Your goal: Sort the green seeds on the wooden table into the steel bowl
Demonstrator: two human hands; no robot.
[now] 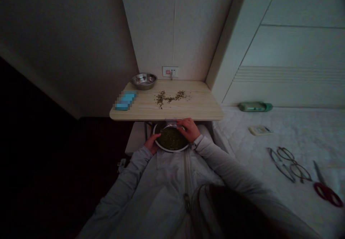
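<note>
A round metal bowl (172,150) sits low at my lap, just under the near edge of a small wooden table. Small dark green grains, possibly mung beans (172,138), fill much of it. My left hand (152,143) holds the bowl's left rim, thumb on top, the other fingers mostly hidden beneath. At the far right rim, my right hand (190,129) is closed with bent fingers over the edge. Loose grains (169,99) lie scattered in a rough band across the middle of the tabletop (201,106).
Toward the table's back left stands a second metal bowl (144,81), with a blurred blue object (125,100) nearby. A wall socket (170,71) is behind. On the white bed to the right lie a green bottle (254,106), a small pale packet (260,130), glasses (293,165) and red-handled scissors (327,194).
</note>
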